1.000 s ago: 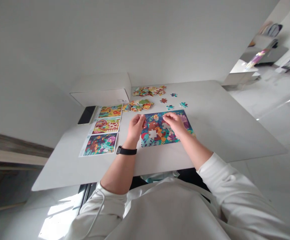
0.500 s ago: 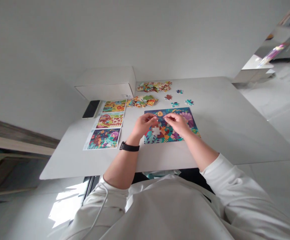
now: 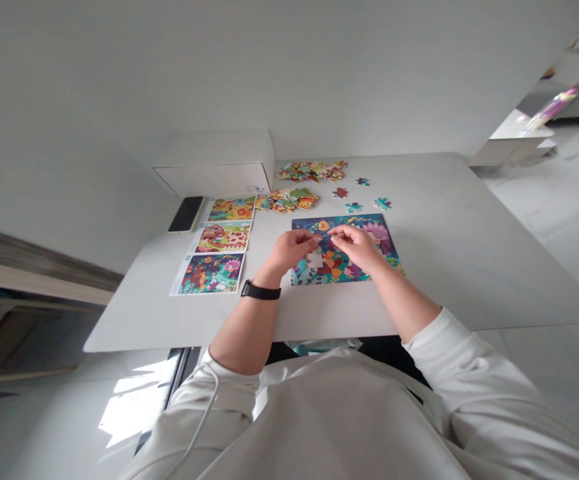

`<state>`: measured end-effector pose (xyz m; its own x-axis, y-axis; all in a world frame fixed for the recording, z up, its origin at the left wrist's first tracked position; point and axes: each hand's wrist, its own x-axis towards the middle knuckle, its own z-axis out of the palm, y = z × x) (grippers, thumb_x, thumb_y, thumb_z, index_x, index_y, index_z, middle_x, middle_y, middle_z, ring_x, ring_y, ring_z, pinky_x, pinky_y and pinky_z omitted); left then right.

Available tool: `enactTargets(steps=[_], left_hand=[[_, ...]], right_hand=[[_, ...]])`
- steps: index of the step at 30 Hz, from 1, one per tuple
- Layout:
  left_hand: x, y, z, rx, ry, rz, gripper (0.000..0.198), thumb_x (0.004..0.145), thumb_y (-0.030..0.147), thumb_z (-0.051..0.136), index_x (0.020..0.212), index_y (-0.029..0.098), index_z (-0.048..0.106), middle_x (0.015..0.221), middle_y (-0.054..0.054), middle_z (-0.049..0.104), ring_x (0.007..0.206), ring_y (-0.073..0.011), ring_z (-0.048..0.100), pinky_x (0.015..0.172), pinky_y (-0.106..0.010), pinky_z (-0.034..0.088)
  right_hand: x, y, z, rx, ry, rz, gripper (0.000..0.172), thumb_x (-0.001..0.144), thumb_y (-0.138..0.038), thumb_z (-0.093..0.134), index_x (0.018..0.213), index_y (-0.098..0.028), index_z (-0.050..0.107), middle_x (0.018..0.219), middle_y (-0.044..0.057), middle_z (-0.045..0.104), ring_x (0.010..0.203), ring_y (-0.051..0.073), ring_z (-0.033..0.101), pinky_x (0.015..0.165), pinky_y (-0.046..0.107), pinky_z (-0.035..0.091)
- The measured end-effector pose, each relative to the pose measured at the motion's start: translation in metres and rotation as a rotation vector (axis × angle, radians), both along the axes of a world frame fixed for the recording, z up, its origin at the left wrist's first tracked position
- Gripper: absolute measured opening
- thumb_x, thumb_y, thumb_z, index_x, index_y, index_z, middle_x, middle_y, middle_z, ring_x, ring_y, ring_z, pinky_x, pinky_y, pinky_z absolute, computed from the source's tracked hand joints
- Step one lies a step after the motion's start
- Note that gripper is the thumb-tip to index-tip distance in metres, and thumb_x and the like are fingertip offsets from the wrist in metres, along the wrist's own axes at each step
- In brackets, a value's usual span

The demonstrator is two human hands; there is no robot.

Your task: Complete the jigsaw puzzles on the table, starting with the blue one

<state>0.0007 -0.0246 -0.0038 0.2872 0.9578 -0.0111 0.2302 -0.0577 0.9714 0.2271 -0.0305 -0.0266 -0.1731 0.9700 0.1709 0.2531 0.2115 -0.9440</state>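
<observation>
A person's left hand (image 3: 289, 252) and right hand (image 3: 356, 247) meet above a partly assembled jigsaw puzzle (image 3: 349, 265), fingers (image 3: 332, 233) pinched together on a small blue piece (image 3: 323, 237). The puzzle lies on a white table (image 3: 444, 267), beside three printed picture sheets (image 3: 214, 255) and heaped loose pieces (image 3: 312, 171).

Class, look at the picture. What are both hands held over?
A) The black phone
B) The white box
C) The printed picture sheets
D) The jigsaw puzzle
D: the left hand and right hand meet above the jigsaw puzzle, its colourful pieces showing beneath them.
</observation>
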Motion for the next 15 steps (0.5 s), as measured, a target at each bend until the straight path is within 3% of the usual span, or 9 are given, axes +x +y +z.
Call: enactTargets(steps=[8, 15], left_hand=[[0.0004, 0.0000, -0.0002, -0.010, 0.001, 0.084, 0.047, 0.081, 0.063, 0.077, 0.075, 0.017, 0.071, 0.071, -0.005, 0.073, 0.062, -0.0153, 0.061, 0.058, -0.026, 0.046], [-0.0003, -0.0009, -0.0019, -0.010, 0.065, -0.048, 0.047, 0.082, 0.064, 0.077, 0.075, 0.018, 0.076, 0.068, -0.003, 0.070, 0.060, -0.0149, 0.057, 0.055, -0.026, 0.040]], right_hand=[[-0.0019, -0.0001, 0.0017, -0.005, 0.058, 0.000, 0.031, 0.083, -0.048, 0.078, 0.103, -0.025, 0.074, 0.091, 0.004, 0.076, 0.083, 0.021, 0.069, 0.083, 0.037, 0.056], [0.0014, 0.0029, 0.0019, -0.004, 0.060, -0.084, 0.027, 0.083, -0.050, 0.076, 0.093, -0.025, 0.068, 0.089, 0.004, 0.074, 0.083, 0.021, 0.069, 0.080, 0.036, 0.055]])
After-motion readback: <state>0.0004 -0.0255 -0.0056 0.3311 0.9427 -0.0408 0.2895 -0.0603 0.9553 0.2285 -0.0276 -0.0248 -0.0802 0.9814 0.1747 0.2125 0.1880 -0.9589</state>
